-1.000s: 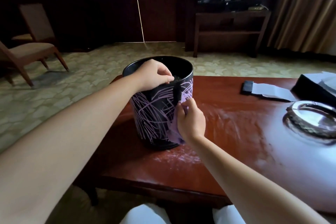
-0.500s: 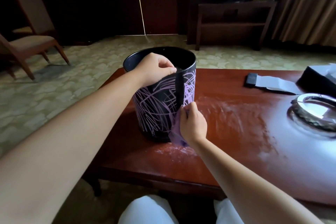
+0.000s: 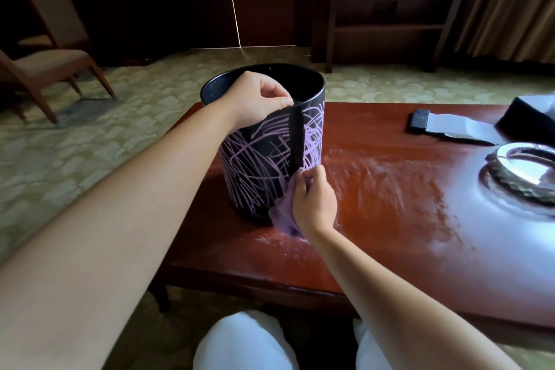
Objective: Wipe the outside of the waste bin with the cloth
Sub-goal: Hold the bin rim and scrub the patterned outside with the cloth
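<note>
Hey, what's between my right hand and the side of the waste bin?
In the head view, the purple cloth lies between your right hand and the lower wall of the waste bin, bunched in your grip and pressed against the bin.

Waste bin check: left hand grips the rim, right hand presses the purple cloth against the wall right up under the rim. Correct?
Not quite. The head view shows the right hand pressing the purple cloth low on the waste bin, near its base. The left hand does grip the rim.
</note>
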{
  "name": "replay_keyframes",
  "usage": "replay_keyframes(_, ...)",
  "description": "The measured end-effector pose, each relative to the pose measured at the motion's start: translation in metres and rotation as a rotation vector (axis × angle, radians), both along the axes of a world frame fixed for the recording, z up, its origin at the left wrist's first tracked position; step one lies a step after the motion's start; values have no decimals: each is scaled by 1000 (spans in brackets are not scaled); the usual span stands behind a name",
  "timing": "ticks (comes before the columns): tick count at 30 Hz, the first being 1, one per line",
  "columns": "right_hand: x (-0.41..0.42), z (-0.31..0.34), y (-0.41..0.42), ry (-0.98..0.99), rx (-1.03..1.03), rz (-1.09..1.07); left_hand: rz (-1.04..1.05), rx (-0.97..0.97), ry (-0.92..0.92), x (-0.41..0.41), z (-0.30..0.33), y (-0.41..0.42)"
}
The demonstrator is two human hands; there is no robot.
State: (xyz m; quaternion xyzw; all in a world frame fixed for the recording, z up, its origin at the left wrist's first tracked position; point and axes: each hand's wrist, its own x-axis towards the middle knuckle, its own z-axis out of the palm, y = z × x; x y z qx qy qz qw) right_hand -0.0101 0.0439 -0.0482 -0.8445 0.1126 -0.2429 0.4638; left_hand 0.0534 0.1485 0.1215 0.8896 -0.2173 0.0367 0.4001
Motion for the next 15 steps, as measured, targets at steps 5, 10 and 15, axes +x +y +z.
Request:
replay_keyframes(5, 2, -10, -7, 142, -47, 68, 47, -23, 39, -1, 1, -5)
replay_keyframes(10, -5, -31, -16, 241, -46, 77, 100, -2, 58, 3, -2, -7)
replay_keyframes(15, -1, -21, -12, 140, -17, 62, 105, 7, 49, 3, -2, -7)
